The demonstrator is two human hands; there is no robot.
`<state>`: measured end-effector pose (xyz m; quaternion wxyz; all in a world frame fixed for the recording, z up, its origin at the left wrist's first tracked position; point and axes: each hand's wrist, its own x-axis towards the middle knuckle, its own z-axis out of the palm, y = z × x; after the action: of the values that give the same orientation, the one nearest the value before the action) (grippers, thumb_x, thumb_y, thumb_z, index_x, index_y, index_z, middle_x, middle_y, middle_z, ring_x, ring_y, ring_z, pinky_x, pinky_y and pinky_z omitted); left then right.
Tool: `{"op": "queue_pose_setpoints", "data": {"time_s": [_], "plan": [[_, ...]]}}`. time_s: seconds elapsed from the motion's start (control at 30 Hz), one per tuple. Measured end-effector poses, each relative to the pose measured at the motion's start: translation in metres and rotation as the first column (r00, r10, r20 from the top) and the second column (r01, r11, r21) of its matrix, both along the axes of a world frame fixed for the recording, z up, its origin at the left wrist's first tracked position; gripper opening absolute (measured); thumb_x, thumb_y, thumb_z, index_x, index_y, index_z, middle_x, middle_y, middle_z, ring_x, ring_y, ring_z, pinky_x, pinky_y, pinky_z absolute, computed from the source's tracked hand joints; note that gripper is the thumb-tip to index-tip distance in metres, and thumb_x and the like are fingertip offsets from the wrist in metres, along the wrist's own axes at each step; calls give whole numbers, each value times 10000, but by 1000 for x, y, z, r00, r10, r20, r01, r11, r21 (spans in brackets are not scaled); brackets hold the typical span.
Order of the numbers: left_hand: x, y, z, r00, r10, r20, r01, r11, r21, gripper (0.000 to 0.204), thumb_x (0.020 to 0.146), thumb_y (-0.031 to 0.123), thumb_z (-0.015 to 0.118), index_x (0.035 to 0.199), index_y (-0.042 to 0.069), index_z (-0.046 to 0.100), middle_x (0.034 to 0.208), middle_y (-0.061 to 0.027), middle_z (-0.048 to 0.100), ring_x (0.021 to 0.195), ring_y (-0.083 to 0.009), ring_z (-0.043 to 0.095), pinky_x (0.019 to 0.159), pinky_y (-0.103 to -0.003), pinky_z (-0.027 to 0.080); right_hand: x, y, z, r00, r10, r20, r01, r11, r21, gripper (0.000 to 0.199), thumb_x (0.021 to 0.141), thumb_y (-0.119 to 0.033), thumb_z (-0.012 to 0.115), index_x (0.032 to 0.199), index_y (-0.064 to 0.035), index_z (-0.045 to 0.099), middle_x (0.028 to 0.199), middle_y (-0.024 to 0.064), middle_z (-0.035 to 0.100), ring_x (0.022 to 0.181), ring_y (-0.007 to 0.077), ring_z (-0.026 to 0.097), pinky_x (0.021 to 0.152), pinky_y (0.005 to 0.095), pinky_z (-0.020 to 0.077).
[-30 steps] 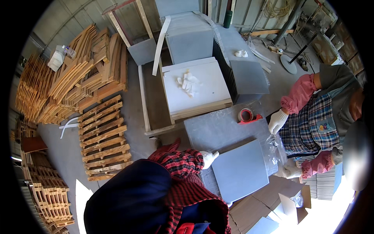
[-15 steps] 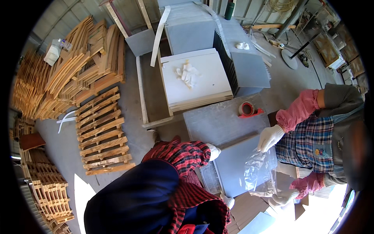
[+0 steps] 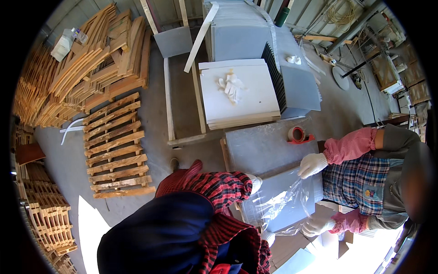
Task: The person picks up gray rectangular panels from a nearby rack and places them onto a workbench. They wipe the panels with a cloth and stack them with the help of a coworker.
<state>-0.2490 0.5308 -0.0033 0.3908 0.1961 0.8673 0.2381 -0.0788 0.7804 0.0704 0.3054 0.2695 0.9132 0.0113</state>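
My left hand [image 3: 255, 183], in a white glove, is at the far left corner of a grey-blue flat panel [image 3: 285, 185]; its fingers are mostly hidden. At the panel's near left corner, my right hand [image 3: 268, 237] shows only as a bit of white glove past my red-and-black clothing. Clear plastic film [image 3: 287, 199] lies crumpled and shiny across the panel, reaching toward its left edge. Opposite me, a co-worker's two white-gloved hands, one far [image 3: 313, 165] and one near [image 3: 318, 226], are at the film's right side.
Behind the panel lies a film-covered slab [image 3: 262, 146] with a red tape dispenser [image 3: 299, 135] on it. Beyond stand a stack of white boards [image 3: 242, 98] with scraps on top and upright grey panels [image 3: 242, 43]. Wooden pallets [image 3: 116, 148] occupy the left, cardboard [image 3: 289, 246] the near side.
The co-worker's hands have shifted left, and the film now spreads farther across the panel toward me. My hands stay by the panel's left corners. The whole view has shifted slightly.
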Motion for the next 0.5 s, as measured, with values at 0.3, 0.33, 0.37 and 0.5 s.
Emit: {"op": "queue_pose_setpoints", "data": {"time_s": [0.3, 0.33, 0.37, 0.5], "plan": [[62, -226, 51, 915, 211, 344, -301, 924, 234, 572, 853, 381, 610, 1340, 85, 561, 1247, -196, 630, 1104, -371, 615, 951, -467, 475, 30, -100, -38, 947, -311, -80, 251, 873, -417, 364, 832, -312, 587, 912, 26, 695, 742, 160, 670, 642, 303, 644, 604, 421, 523], [76, -265, 35, 909, 281, 308, -340, 927, 157, 580, 857, 397, 598, 1340, 79, 558, 1255, -199, 628, 1102, -381, 617, 951, -463, 478, 28, -122, -46, 960, -273, -59, 218, 865, -453, 355, 834, -305, 587, 918, 23, 696, 744, 157, 671, 638, 298, 641, 599, 416, 519], [90, -306, 19, 897, 349, 271, -382, 921, 78, 588, 862, 414, 586, 1340, 73, 555, 1264, -201, 626, 1100, -390, 619, 951, -459, 482, 28, -147, -56, 973, -229, -37, 183, 856, -484, 347, 837, -297, 586, 924, 20, 696, 746, 155, 671, 634, 292, 639, 593, 412, 516], [161, -439, -15, 636, 736, 233, -737, 669, -101, 575, 847, 414, 593, 1301, 62, 586, 1258, -199, 634, 1153, -378, 604, 973, -442, 481, 41, -239, -92, 997, -82, 14, 76, 820, -567, 314, 846, -267, 585, 946, 8, 698, 754, 145, 673, 618, 269, 629, 569, 394, 502]]}}
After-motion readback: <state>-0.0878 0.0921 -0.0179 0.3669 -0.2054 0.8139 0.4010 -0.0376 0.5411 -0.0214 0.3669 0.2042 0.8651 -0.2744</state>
